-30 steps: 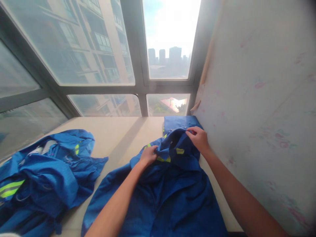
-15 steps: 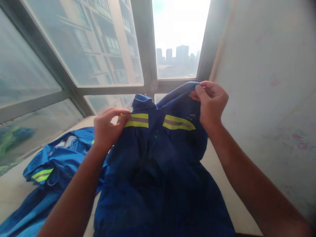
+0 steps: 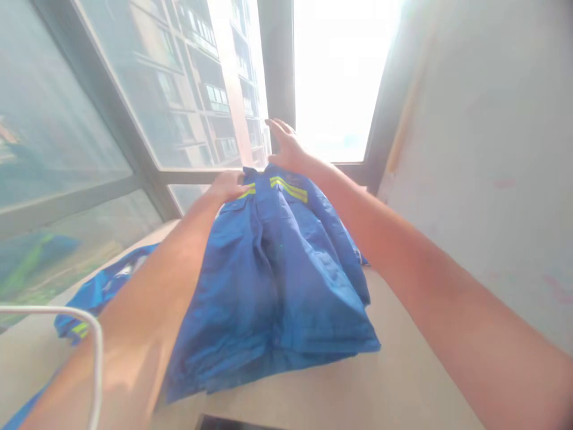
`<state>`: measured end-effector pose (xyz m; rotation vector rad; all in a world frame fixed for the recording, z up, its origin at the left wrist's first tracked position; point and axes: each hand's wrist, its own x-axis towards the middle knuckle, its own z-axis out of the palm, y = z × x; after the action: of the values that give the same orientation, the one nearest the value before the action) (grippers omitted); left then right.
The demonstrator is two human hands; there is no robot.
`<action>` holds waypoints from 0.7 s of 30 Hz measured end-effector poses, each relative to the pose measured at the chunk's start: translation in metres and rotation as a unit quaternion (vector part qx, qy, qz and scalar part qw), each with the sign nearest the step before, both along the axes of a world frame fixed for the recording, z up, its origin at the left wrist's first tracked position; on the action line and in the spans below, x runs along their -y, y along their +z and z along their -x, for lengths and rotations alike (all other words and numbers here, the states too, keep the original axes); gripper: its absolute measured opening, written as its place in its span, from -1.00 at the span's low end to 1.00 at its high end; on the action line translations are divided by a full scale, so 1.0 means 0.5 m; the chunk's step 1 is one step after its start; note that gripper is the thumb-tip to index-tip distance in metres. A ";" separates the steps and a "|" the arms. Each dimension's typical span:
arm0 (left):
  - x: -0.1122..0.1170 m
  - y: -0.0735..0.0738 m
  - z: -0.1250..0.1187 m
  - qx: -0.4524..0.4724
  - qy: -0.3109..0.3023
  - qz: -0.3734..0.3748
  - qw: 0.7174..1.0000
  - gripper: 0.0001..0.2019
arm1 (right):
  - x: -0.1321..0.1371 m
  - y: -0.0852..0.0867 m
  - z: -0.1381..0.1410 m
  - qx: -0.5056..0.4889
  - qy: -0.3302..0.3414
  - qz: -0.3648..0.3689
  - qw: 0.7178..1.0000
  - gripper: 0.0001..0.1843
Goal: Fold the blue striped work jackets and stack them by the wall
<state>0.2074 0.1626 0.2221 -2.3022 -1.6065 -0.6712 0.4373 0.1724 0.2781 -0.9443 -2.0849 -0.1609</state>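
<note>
A blue work jacket point(image 3: 286, 280) with yellow reflective stripes lies front up on the pale surface, its collar toward the window and its hem toward me. My left hand point(image 3: 227, 186) is closed at the jacket's shoulder, beside the left chest stripe; its fingertips are partly hidden. Just above the collar, my right hand point(image 3: 289, 146) has its fingers apart and holds nothing. My right forearm passes over the jacket's right shoulder and hides part of that sleeve.
Another blue garment point(image 3: 96, 292) with a yellow stripe lies to the left, partly behind my left arm. A white cable point(image 3: 97, 358) curves across the lower left. A dark flat object point(image 3: 233, 424) shows at the bottom edge. Windows and a wall point(image 3: 483, 179) bound the surface.
The jacket has gone from being held up to lying on the surface. My right hand has let go of its shoulder and moved left, above the collar.
</note>
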 end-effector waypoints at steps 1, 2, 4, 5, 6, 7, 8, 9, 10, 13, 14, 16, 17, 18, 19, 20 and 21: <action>0.013 -0.040 0.008 -0.011 0.001 0.034 0.999 -0.52 | 0.023 -0.046 -0.007 0.015 0.022 0.008 1.000 -0.25; 0.034 -0.088 0.020 -0.016 0.000 0.058 0.998 -0.54 | 0.049 -0.098 -0.019 0.029 0.044 0.021 0.998 -0.21; 0.096 -0.197 0.065 -0.018 0.004 0.086 0.996 -0.47 | 0.106 -0.214 -0.057 0.049 0.069 0.064 0.994 -0.17; 0.132 -0.255 0.098 -0.017 0.027 0.105 0.994 -0.43 | 0.136 -0.276 -0.079 0.053 0.073 0.095 0.991 -0.17; 0.171 -0.313 0.138 -0.013 0.053 0.126 0.991 -0.42 | 0.165 -0.339 -0.103 0.054 0.071 0.127 0.988 -0.18; 0.209 -0.368 0.183 -0.003 0.095 0.139 0.986 -0.42 | 0.194 -0.401 -0.126 0.060 0.069 0.154 0.984 -0.18; 0.245 -0.419 0.231 0.003 0.148 0.147 0.978 -0.44 | 0.222 -0.460 -0.147 0.065 0.068 0.174 0.980 -0.19; 0.279 -0.465 0.280 0.012 0.201 0.144 0.969 -0.46 | 0.249 -0.516 -0.166 0.071 0.065 0.194 0.976 -0.21; 0.308 -0.506 0.327 0.021 0.230 0.143 0.962 -0.48 | 0.274 -0.568 -0.181 0.074 0.056 0.215 0.972 -0.24; 0.370 -0.588 0.434 0.044 0.210 0.160 0.964 -0.49 | 0.341 -0.687 -0.207 0.093 -0.002 0.269 0.959 -0.32; 0.382 -0.604 0.453 0.049 0.199 0.152 0.967 -0.48 | 0.359 -0.716 -0.210 0.101 -0.025 0.283 0.953 -0.33; 0.399 -0.625 0.468 0.034 0.190 0.130 0.972 -0.46 | 0.393 -0.762 -0.209 0.117 -0.067 0.306 0.942 -0.35; 0.405 -0.632 0.467 0.009 0.188 0.122 0.975 -0.46 | 0.408 -0.780 -0.207 0.123 -0.085 0.317 0.937 -0.36; 0.411 -0.637 0.461 -0.025 0.185 0.116 0.975 -0.47 | 0.423 -0.797 -0.203 0.129 -0.099 0.325 0.931 -0.37; 0.416 -0.642 0.455 -0.062 0.182 0.112 0.975 -0.46 | 0.438 -0.812 -0.198 0.134 -0.110 0.330 0.928 -0.37; 0.421 -0.646 0.450 -0.094 0.180 0.105 0.974 -0.45 | 0.453 -0.826 -0.192 0.137 -0.118 0.329 0.927 -0.38; 0.426 -0.649 0.449 -0.117 0.180 0.096 0.972 -0.43 | 0.469 -0.838 -0.186 0.139 -0.126 0.326 0.927 -0.39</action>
<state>-0.0170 -0.0503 -0.1024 -2.0320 -1.9665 -0.1596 0.5302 -0.0619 -0.1410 -1.6707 -2.3121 0.3093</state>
